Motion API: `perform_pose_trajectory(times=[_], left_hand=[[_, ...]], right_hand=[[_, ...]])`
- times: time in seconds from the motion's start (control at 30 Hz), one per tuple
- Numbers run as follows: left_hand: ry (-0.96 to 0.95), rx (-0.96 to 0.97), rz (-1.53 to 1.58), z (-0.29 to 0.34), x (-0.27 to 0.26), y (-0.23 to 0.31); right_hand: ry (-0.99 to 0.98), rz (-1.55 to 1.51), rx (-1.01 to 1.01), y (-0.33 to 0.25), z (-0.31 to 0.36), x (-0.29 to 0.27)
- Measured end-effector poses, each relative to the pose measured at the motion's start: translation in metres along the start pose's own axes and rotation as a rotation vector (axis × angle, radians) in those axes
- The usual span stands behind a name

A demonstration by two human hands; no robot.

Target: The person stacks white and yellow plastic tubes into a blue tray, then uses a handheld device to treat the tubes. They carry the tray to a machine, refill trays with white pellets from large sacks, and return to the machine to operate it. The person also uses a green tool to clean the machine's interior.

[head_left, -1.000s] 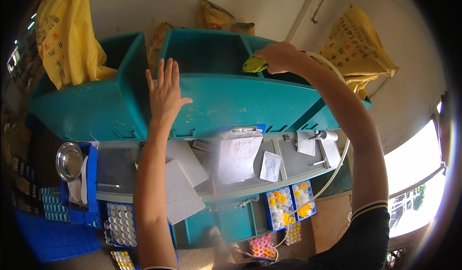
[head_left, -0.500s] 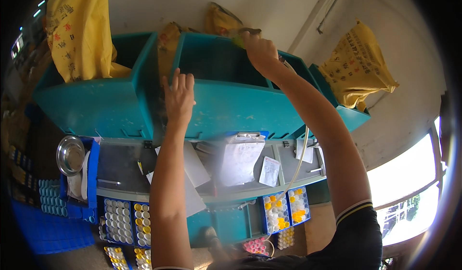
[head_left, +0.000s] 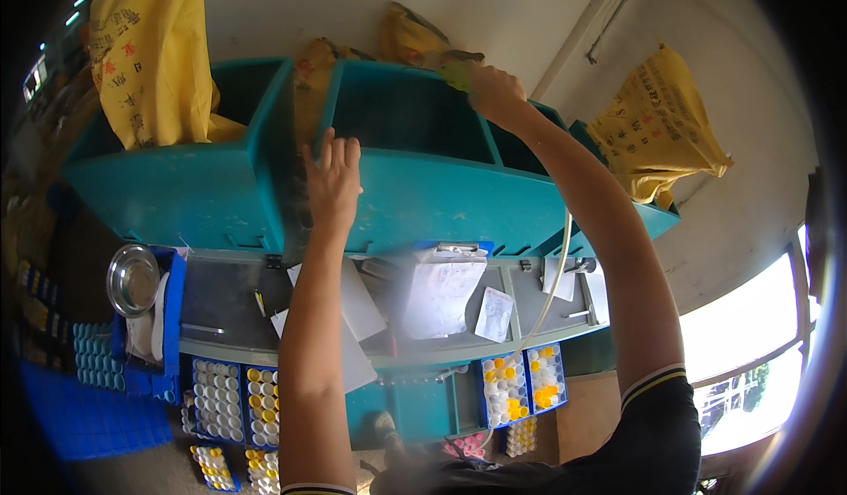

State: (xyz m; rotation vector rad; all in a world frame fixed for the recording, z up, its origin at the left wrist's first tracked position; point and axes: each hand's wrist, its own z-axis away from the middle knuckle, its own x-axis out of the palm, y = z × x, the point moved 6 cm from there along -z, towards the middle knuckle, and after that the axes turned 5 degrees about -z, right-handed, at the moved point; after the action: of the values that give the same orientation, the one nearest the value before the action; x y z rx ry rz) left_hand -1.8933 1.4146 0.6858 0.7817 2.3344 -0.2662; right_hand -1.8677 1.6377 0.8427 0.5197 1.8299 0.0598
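My left hand (head_left: 335, 182) lies against the front left corner of a large teal bin (head_left: 423, 195), fingers stretched up and apart at its rim, holding nothing. At the bin's far rim, my right hand (head_left: 497, 93) is closed around a small yellow-green tool (head_left: 456, 76) with a dark top; its exact kind is blurred. A pale hose (head_left: 554, 288) rises from below and disappears behind my right forearm. A divider splits the bin, whose dark inside shows no clear contents.
Yellow printed sacks (head_left: 154, 63) hang over the neighbouring teal bins. Below runs a grey counter (head_left: 229, 296) with a clipboard (head_left: 444, 292), papers and a blue tray (head_left: 172, 318) bearing a metal bowl (head_left: 132, 281). Blue crates (head_left: 507, 389) of white and yellow cups stand underneath.
My right hand has shifted right along the bin's far side with the yellow-green tool, its forearm swinging right. My left hand stays at the front rim.
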Motion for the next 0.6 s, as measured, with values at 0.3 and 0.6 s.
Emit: perform_pose_trajectory(times=[0.3, 0.6], left_hand=[[-0.057, 0.014, -0.025, 0.000, 0.003, 0.002], [-0.074, 0.002, -0.084, -0.001, 0.004, 0.005]], right_hand=[[-0.121, -0.236, 0.059, -0.031, -0.011, 0.051], [-0.631, -0.603, -0.231, 0.001, 0.012, 0.050]])
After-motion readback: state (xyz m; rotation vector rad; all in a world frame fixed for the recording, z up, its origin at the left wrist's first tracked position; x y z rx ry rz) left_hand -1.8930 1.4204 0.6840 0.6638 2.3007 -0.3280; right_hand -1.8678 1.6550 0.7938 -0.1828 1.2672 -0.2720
